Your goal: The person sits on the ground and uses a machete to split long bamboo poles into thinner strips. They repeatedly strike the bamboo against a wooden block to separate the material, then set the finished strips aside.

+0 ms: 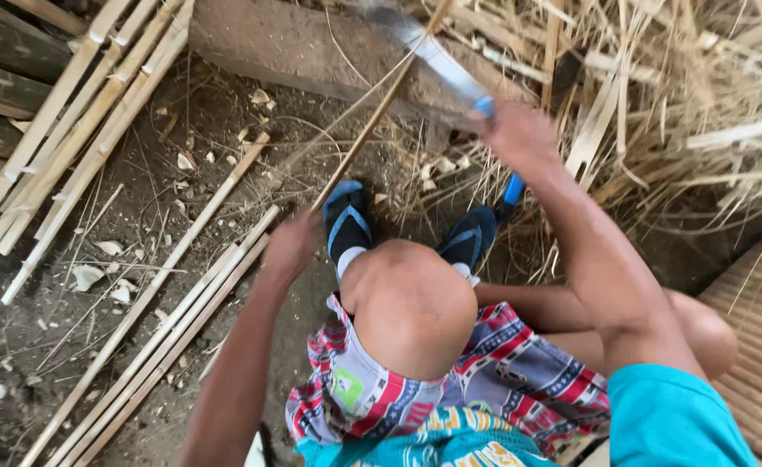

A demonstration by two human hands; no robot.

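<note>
My right hand (pixel 519 138) grips the blue handle of a long knife (pixel 428 52), its blade raised up and to the left, blurred by motion. My left hand (pixel 290 246) holds the lower end of a thin bamboo strip (pixel 376 112) that slants up toward the blade. The blade crosses the strip near the top of the view. My knees and patterned shorts (pixel 450 389) fill the bottom centre, with my feet in dark blue sandals (pixel 346 220) on the dirt below the strip.
Split bamboo slats (pixel 165 320) lie on the dirt floor at left. More slats (pixel 78 121) lean at the upper left. A heap of bamboo shavings and strips (pixel 675 95) fills the upper right. A slatted bamboo surface (pixel 761 346) is at the right edge.
</note>
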